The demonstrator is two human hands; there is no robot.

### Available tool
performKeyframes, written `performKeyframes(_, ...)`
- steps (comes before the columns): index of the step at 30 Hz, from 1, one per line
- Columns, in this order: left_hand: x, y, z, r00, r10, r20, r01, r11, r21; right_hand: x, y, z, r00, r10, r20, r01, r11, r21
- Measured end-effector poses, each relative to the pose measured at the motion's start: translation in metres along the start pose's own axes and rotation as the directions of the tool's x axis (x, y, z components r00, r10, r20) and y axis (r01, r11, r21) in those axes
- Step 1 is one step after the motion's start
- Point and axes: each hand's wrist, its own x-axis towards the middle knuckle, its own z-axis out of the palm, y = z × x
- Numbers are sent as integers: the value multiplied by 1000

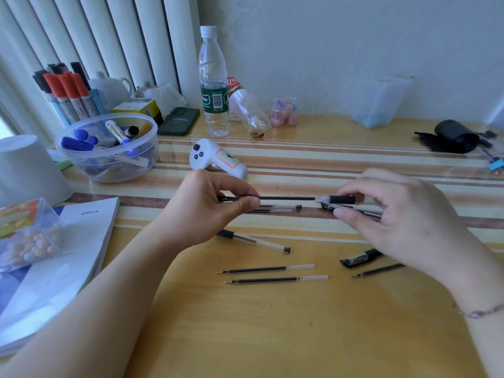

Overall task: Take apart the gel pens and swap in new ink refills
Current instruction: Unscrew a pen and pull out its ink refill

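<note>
My left hand [210, 203] pinches the tail end of a black ink refill [286, 198] held level above the table. My right hand [403, 214] grips a gel pen's tip section with a black grip [341, 199], and the refill's far end sits inside it. Under my right fingers a second dark pen part [354, 210] is also held. On the table lie a clear pen barrel [253, 240], two loose refills [264, 269] [275, 279], a third refill [379, 270], a black cap with clip [360, 258], and more clear barrels [275, 208] behind the hands.
A clear tub of markers [109, 145], a white cup [27, 170], a water bottle [214, 83] and a white controller [218, 162] stand behind. An "Office" book [68, 255] with a clear box of beads [27, 233] lies left. A black pouch [452, 137] sits far right.
</note>
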Motion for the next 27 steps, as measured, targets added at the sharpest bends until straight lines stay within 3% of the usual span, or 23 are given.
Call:
performKeyframes(6, -4, 6, 16, 999, 5, 40, -4, 999, -35, -4, -14, 18, 992, -95, 81, 72, 966, 250)
performKeyframes(9, -5, 7, 21, 997, 45, 65, -44, 999, -4, -6, -22, 28, 991, -129, 44, 113, 960, 255)
performKeyframes(21, -6, 9, 18, 993, 80, 84, -79, 997, -15, -6, -26, 29, 1000, -21, 0, 19, 934, 357)
performKeyframes(27, -5, 5, 19, 992, 89, 87, -90, 996, 7, -8, -28, 28, 995, -7, 102, -26, 947, 321)
